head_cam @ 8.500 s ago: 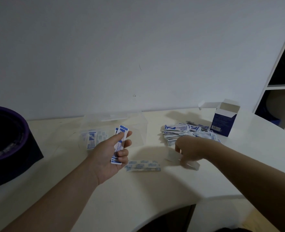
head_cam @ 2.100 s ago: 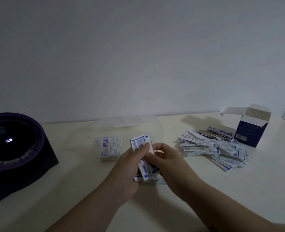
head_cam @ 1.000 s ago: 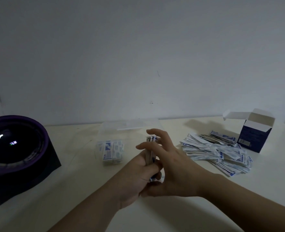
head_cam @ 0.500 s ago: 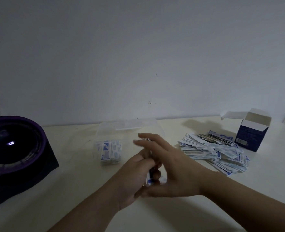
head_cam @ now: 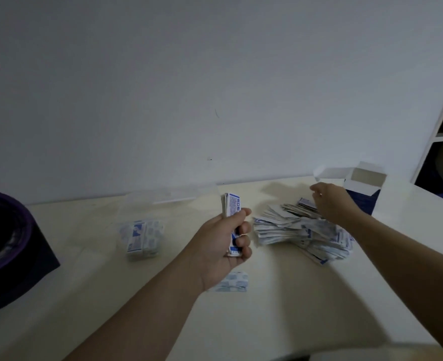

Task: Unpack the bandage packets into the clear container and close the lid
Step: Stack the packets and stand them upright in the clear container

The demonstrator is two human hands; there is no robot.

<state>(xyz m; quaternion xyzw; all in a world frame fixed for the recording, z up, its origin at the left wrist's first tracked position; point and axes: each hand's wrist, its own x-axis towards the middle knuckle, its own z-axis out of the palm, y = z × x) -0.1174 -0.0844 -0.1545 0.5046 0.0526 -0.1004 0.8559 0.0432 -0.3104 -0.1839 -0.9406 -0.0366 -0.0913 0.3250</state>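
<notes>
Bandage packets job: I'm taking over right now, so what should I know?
Left hand: grips a stack of packets, held upright above the table.
Right hand: reaching over the loose pile; too blurred to tell if it holds anything.
Done: a small batch sits in the clear container. The blue box stands open beside the pile.
Left: put in the held stack, the pile and the few packets lying on the table below the left hand, then close the lid.
</notes>
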